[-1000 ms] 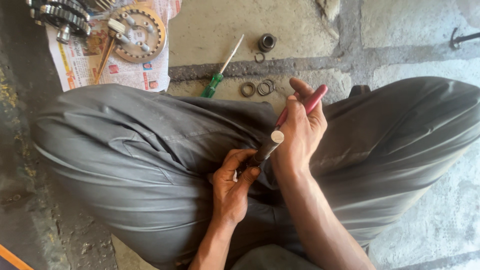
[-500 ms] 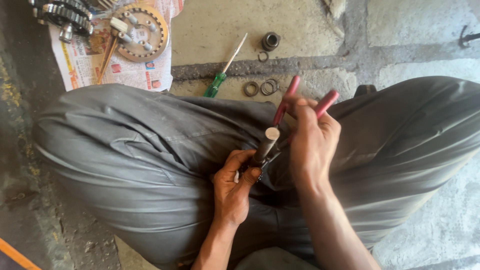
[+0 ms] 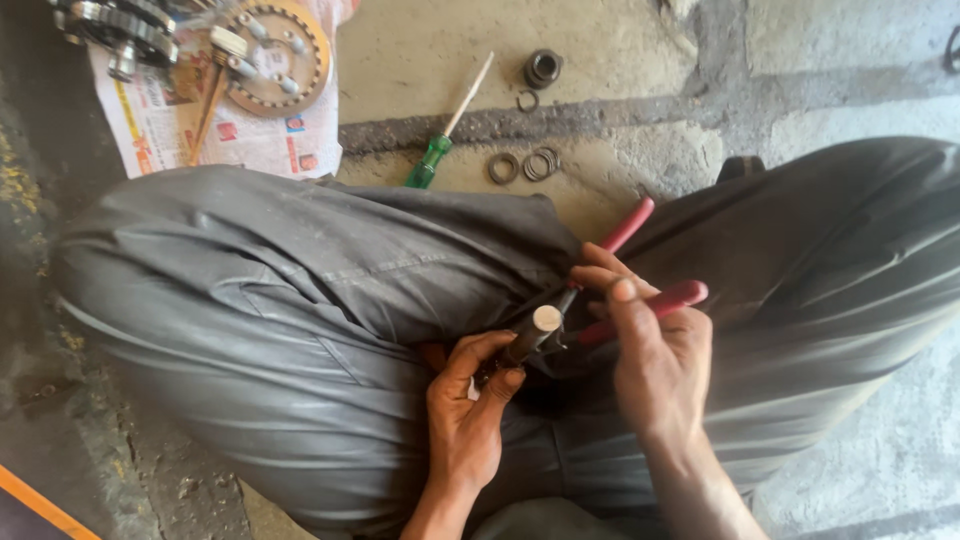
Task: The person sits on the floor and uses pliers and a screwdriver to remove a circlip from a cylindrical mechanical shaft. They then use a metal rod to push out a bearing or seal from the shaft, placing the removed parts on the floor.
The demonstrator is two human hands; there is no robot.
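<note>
I sit with knees spread in grey trousers (image 3: 300, 290). My left hand (image 3: 470, 400) grips a dark metal shaft (image 3: 535, 330) whose pale round end points up between my legs. My right hand (image 3: 655, 350) holds red-handled pliers (image 3: 650, 290), their handles spread apart and their dark jaws set against the shaft near its top end. Both hands are close together in front of my lap.
On the concrete floor beyond my knees lie a green-handled screwdriver (image 3: 440, 140), several metal rings (image 3: 525, 165) and a dark bearing (image 3: 543, 68). A newspaper (image 3: 200, 120) at top left carries a round clutch plate (image 3: 275, 55) and a gear assembly (image 3: 120, 30).
My right hand has dropped lower and the pliers handles have spread wider, with the jaws staying at the shaft. My left hand keeps its grip on the shaft.
</note>
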